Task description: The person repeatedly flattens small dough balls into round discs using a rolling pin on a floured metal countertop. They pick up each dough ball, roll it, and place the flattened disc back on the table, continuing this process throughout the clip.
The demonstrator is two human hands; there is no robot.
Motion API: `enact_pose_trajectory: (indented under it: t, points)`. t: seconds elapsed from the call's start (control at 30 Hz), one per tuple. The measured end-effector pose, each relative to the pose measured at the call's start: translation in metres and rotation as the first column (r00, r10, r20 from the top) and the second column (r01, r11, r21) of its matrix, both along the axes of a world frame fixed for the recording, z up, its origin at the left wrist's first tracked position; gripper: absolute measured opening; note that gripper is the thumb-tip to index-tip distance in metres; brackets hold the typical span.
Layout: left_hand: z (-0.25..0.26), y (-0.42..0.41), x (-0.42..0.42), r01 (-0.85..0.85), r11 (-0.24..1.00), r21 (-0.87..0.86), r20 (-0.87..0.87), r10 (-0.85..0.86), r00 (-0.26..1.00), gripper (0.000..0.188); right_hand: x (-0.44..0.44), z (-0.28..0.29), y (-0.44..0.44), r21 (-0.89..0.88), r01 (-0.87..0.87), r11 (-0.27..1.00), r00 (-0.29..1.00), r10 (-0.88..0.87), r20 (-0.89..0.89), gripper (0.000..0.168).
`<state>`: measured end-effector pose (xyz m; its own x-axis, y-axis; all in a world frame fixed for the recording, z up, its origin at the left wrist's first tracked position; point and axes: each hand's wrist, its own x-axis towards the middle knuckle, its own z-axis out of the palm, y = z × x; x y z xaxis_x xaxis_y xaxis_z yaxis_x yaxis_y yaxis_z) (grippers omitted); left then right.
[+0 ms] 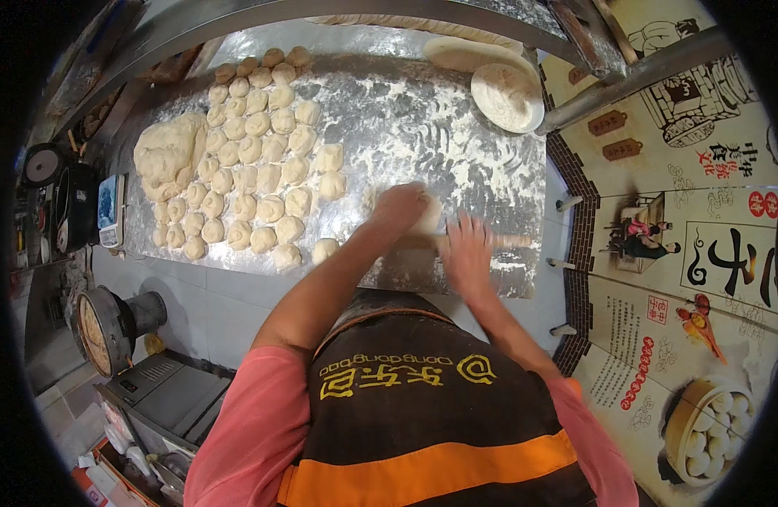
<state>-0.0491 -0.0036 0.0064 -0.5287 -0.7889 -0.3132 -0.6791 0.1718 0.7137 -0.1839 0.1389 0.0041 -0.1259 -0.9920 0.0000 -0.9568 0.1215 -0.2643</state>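
Note:
On the floured metal worktable, my left hand rests on a flat round of dough, its fingers curled over the left part of the dough. My right hand lies over a wooden rolling pin, blurred by motion, with its fingers spread. The pin runs sideways just below the dough round. To the left stand rows of small dough pieces, and beside them a large lump of dough. One dough piece sits near the front edge, left of my left forearm.
A white bowl of flour stands at the back right. A digital scale sits at the table's left edge. A metal shelf frame crosses above the back. A printed wall panel bearing writing is on the right.

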Motion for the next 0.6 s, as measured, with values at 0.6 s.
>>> enact_pose_trajectory:
  t: [0.6]
  points:
    - [-0.030, -0.001, 0.020, -0.155, 0.983, 0.101, -0.152, 0.170, 0.974, 0.026, 0.016, 0.000, 0.014, 0.028, -0.013, 1.000, 0.997, 0.015, -0.076, 0.046]
